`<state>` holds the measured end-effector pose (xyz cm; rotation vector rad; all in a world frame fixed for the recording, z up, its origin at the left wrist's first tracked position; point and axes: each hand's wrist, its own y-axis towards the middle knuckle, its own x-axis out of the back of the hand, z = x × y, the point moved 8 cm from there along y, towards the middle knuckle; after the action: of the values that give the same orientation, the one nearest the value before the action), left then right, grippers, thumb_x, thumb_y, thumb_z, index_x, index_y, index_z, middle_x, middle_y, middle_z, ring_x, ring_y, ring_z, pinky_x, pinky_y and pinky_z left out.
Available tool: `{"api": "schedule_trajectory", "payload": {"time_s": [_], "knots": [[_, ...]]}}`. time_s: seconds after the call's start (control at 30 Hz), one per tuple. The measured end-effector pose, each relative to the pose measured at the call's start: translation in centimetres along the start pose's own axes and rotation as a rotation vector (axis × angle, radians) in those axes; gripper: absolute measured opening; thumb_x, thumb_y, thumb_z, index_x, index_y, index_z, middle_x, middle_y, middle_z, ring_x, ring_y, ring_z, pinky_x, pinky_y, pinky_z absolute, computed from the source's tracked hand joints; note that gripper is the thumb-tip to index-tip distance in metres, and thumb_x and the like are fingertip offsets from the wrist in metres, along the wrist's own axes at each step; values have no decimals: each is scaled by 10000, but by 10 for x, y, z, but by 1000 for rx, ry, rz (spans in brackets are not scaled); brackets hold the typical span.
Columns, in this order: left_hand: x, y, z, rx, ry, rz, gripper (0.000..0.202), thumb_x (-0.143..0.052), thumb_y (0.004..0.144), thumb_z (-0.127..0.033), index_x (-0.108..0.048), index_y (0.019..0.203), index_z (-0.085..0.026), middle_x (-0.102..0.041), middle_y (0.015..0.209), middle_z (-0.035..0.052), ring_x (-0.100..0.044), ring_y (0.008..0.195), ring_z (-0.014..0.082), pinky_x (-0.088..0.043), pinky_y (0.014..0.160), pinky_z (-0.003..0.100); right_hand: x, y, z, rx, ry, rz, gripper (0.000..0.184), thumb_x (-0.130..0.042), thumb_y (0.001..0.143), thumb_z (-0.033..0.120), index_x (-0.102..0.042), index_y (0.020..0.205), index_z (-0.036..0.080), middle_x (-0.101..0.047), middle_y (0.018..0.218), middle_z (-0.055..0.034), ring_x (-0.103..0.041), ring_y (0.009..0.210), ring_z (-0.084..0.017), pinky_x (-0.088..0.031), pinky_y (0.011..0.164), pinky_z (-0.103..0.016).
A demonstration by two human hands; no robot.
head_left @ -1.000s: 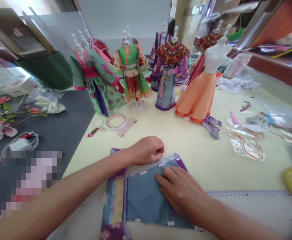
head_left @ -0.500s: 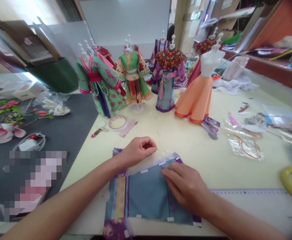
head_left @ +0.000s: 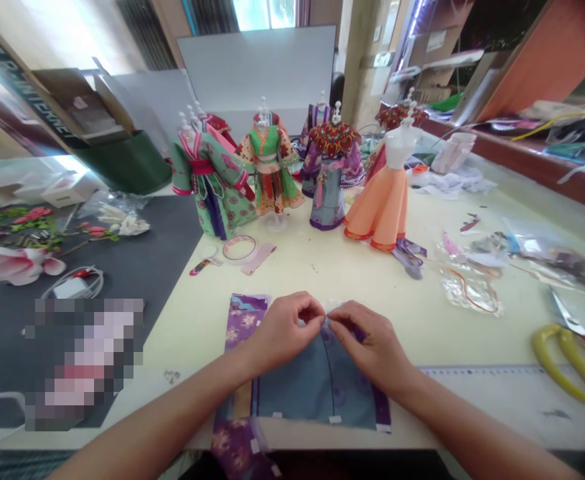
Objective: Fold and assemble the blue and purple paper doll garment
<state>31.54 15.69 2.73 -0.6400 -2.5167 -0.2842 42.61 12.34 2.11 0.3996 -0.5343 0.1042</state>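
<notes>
A blue-grey and purple cloth panel (head_left: 297, 383) lies flat on the table in front of me, its upper edge partly hidden by my hands. My left hand (head_left: 289, 330) is closed in a pinch at that edge, by the top end of a dark seam line. Almost touching it, my right hand (head_left: 375, 340) pinches the same edge with thumb and forefinger. Small white tape pieces (head_left: 335, 420) sit along the panel's lower edge. Purple flowered cloth (head_left: 245, 323) runs down the left side, and a flowered flap (head_left: 237, 443) hangs over the table's front edge.
A clear ruler (head_left: 472, 371) and yellow-handled scissors (head_left: 567, 363) lie to the right. A tape roll (head_left: 239, 248) and a pink strip (head_left: 259, 258) are beyond my hands. Dressed doll forms, including one in an orange skirt (head_left: 377, 207), stand at the back. Plastic bags (head_left: 467, 287) lie at right.
My left hand has come down and right onto the cloth's upper edge. My right hand has moved up to meet it there. The camera view has tilted up slightly.
</notes>
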Motion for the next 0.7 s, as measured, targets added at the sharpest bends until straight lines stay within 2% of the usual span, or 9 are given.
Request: {"api": "schedule_trajectory", "payload": {"time_s": [0.17,0.47,0.7], "knots": [[-2,-2,-3,-22,24,-23,86,-516,763,-128,-591,726,-148,-583,719,2,-528,682,114,-409,642,231,1,-1,-1,13,0,-12,107,-496,848,157,-592,812,186,-557,737,0,-517,685,-126,-386,647,-252],[-5,-7,-1,-57,-19,-20,127,-502,823,-155,-627,813,-178,-609,800,4,-552,760,120,-421,706,239,2,-1,-8,-54,26,-29,105,-505,832,184,-565,746,173,-532,654,15,-482,595,-112,-362,571,-226],[-4,-15,-15,-172,121,-90,139,-489,831,-141,-615,879,-177,-601,841,23,-547,812,134,-436,742,262,1,1,-14,-122,110,-10,164,-504,841,237,-579,711,171,-528,622,14,-469,582,-116,-363,556,-221]]}}
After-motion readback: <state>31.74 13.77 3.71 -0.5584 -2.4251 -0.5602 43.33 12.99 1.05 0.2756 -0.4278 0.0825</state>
